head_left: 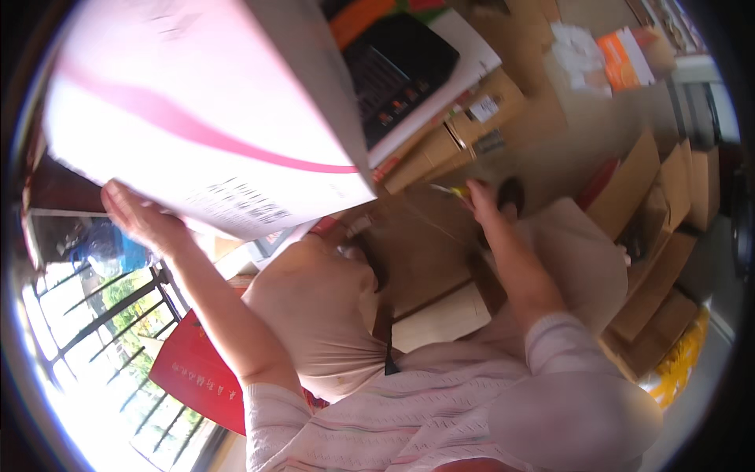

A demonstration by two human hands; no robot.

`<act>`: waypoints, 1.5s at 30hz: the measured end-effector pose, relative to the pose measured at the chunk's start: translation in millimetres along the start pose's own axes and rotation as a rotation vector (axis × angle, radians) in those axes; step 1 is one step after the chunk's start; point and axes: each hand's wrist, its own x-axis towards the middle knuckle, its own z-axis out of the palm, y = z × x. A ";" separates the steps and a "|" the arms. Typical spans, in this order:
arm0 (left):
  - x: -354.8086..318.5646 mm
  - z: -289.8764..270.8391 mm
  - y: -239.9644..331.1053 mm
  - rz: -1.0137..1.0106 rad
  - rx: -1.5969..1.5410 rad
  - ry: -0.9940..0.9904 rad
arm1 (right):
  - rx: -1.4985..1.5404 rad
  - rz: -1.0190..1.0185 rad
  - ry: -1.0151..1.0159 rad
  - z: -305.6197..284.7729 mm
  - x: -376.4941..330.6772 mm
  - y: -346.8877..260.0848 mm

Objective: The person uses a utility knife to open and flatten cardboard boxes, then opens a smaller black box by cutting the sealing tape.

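My left hand (138, 216) presses flat against the underside of a big white carton (197, 102) with a pink curved stripe, holding it tilted up at the upper left. My right hand (481, 197) reaches forward at centre right and grips a small tool with a yellow-green tip (450, 189) and a dark handle end (511, 193), over brown cardboard boxes (456, 130). Both forearms come out of pale pink knit sleeves (550, 346).
A white box printed with a black appliance (409, 71) lies beyond the carton. Stacked brown cartons (653, 236) line the right side, with an orange packet (625, 59) at the top. A red folder (197, 374) and a barred window (102, 330) are at lower left.
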 end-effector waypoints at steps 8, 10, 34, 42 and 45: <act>13.8 -11.6 -33.3 0.126 -0.206 -0.031 | -0.791 -0.994 0.305 -51.6 -17.9 -87.0; 13.3 -17.4 -39.3 0.159 -0.158 0.007 | -0.831 -1.093 0.351 -48.2 -43.5 -127.1; -21.2 -44.4 49.8 0.733 0.206 0.198 | 0.593 -0.258 -1.059 2.4 -251.2 -228.2; -20.8 -46.3 47.4 0.747 0.185 0.240 | 0.519 -0.364 -1.260 43.8 -279.7 -243.6; -22.7 -46.6 47.4 0.769 0.185 0.233 | 0.571 -0.407 -1.238 67.9 -290.9 -256.8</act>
